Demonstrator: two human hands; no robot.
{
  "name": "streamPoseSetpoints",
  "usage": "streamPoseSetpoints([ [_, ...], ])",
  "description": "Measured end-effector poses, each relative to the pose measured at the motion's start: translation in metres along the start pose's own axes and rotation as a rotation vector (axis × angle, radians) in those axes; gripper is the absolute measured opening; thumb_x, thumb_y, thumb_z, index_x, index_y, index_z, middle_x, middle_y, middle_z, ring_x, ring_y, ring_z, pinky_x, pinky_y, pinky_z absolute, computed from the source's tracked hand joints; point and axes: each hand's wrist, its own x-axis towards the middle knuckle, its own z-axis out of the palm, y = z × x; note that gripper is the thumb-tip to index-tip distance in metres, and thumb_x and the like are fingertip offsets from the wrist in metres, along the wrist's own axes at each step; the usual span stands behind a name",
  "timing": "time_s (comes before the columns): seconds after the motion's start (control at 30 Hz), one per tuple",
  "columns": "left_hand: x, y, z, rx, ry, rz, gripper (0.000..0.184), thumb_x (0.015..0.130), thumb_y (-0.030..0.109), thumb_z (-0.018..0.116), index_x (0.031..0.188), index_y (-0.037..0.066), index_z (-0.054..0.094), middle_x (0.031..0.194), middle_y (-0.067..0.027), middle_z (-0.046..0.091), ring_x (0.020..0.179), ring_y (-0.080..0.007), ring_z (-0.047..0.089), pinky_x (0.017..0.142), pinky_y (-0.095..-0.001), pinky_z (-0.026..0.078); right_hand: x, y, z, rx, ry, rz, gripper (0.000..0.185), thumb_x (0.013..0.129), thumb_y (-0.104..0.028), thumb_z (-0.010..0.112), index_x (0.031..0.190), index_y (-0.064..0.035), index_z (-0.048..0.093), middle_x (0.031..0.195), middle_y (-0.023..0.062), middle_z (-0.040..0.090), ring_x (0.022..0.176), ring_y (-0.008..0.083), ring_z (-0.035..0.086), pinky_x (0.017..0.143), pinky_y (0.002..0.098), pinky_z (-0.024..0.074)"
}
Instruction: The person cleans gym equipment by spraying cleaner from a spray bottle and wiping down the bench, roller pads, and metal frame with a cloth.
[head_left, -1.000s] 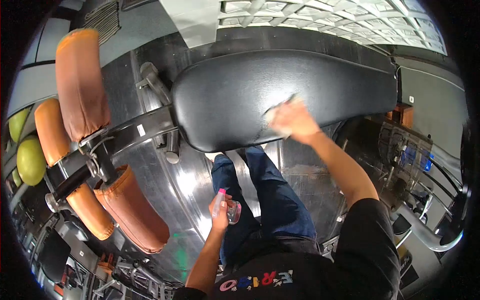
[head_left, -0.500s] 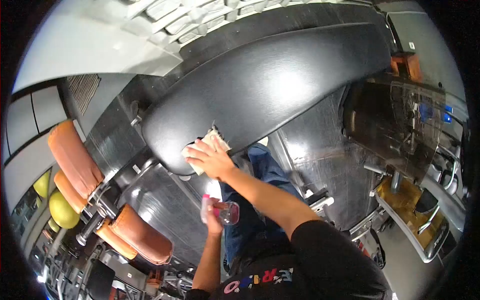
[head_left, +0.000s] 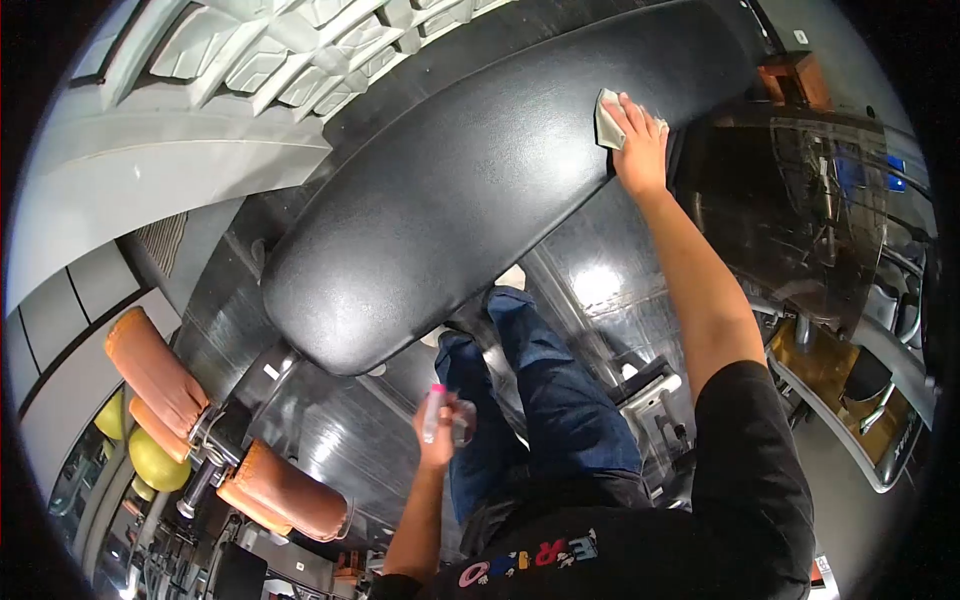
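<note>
A long black padded bench with a smooth, shiny surface stretches across the upper middle of the head view. Near its far right end, my right hand presses a pale cloth against the padding. The fingers lie over the cloth and hide part of it. Lower down, beside my legs, my left hand is wrapped around a small clear spray bottle with a pink and white top. That bottle is held in the air, apart from the bench.
Orange-brown padded rollers on a metal frame stand at left, near a yellow-green ball. Gym equipment with a dark translucent panel is at right. A wooden box sits past the bench's far end. Below are black flooring and my feet.
My right hand has slid the cloth from the bench's near left end to its far right part. My left hand still holds the bottle, now turned more upright.
</note>
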Motion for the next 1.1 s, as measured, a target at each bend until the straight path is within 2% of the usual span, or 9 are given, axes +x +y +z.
streamPoseSetpoints([
  [0.1,0.001,0.015,0.023,-0.114,-0.074,0.004,0.057,0.091,0.054,0.056,0.098,-0.002,0.063,0.078,-0.0079,0.065,0.073,-0.0169,0.063,0.067,-0.0315,0.049,-0.011,-0.037,0.008,0.053,0.108,0.244,0.073,0.074,0.000,0.062,0.139,-0.0284,0.046,0.149,0.0053,0.040,0.137,0.0393,0.032,0.109,0.0632,0.0268],
  [0.13,-0.001,0.016,0.024,-0.158,-0.088,0.006,0.057,0.091,0.054,0.056,0.098,-0.002,0.063,0.078,-0.0083,0.065,0.073,-0.0174,0.064,0.068,-0.0314,0.050,-0.021,-0.045,0.020,0.128,0.213,0.195,0.075,0.071,-0.002,0.064,0.140,-0.0252,0.047,0.149,0.0087,0.039,0.136,0.0419,0.031,0.110,0.0610,0.0251],
  [0.33,-0.019,-0.010,-0.018,-0.045,-0.168,-0.036,0.058,0.092,0.054,0.053,0.097,-0.002,0.063,0.072,-0.0083,0.064,0.070,-0.0163,0.064,0.066,-0.0301,0.049,-0.132,-0.150,0.017,0.257,0.048,0.057,0.073,0.068,0.004,0.055,0.138,-0.0143,0.050,0.149,0.0194,0.036,0.140,0.0454,0.025,0.116,0.0559,0.0164],
  [0.47,-0.030,-0.027,-0.058,0.025,-0.117,-0.060,0.051,0.094,0.048,0.054,0.097,-0.002,0.063,0.070,-0.0071,0.064,0.065,-0.0147,0.062,0.063,-0.0291,0.048,-0.197,-0.218,0.015,0.460,-0.252,-0.163,0.073,0.068,0.000,0.062,0.136,-0.0253,0.052,0.153,0.0104,0.032,0.139,0.0504,0.021,0.111,0.0680,0.0153],
  [0.57,-0.038,-0.039,-0.080,-0.006,-0.058,-0.054,0.048,0.094,0.047,0.056,0.097,-0.001,0.064,0.070,-0.0062,0.063,0.065,-0.0141,0.063,0.062,-0.0282,0.048,-0.218,-0.275,0.014,0.365,-0.310,-0.338,0.076,0.067,-0.004,0.067,0.135,-0.0321,0.052,0.151,0.0014,0.034,0.141,0.0430,0.022,0.102,0.0802,0.0113],
  [0.7,-0.040,-0.039,-0.096,-0.013,-0.028,-0.031,0.046,0.093,0.046,0.057,0.097,0.000,0.064,0.069,-0.0060,0.063,0.065,-0.0133,0.062,0.061,-0.0283,0.048,-0.207,-0.334,0.002,0.413,-0.418,-0.375,0.075,0.067,-0.004,0.066,0.135,-0.0324,0.052,0.154,0.0016,0.032,0.144,0.0357,0.021,0.104,0.0781,0.0082],
  [0.8,-0.044,-0.041,-0.103,-0.017,-0.009,-0.021,0.043,0.091,0.043,0.058,0.096,0.001,0.064,0.069,-0.0057,0.063,0.065,-0.0138,0.063,0.061,-0.0290,0.049,-0.175,-0.364,0.013,0.307,-0.259,-0.195,0.074,0.068,-0.006,0.065,0.136,-0.0307,0.052,0.158,0.0054,0.026,0.145,0.0368,0.019,0.106,0.0760,0.0048],
  [0.97,-0.060,-0.072,-0.113,-0.122,0.030,-0.047,0.041,0.088,0.041,0.063,0.095,0.001,0.064,0.073,-0.0084,0.065,0.069,-0.0171,0.065,0.064,-0.0307,0.050,-0.090,-0.441,0.038,0.220,-0.097,-0.098,0.068,0.072,-0.015,0.069,0.137,-0.0247,0.051,0.156,0.0048,0.029,0.143,0.0375,0.023,0.104,0.0761,0.0120],
  [1.1,-0.069,-0.081,-0.125,-0.081,0.056,-0.016,0.038,0.087,0.039,0.064,0.095,0.002,0.065,0.074,-0.0102,0.065,0.071,-0.0200,0.066,0.066,-0.0327,0.050,-0.075,-0.519,0.052,0.247,-0.134,-0.347,0.064,0.074,-0.018,0.069,0.135,-0.0275,0.053,0.150,0.0014,0.038,0.141,0.0324,0.028,0.107,0.0747,0.0115],
])
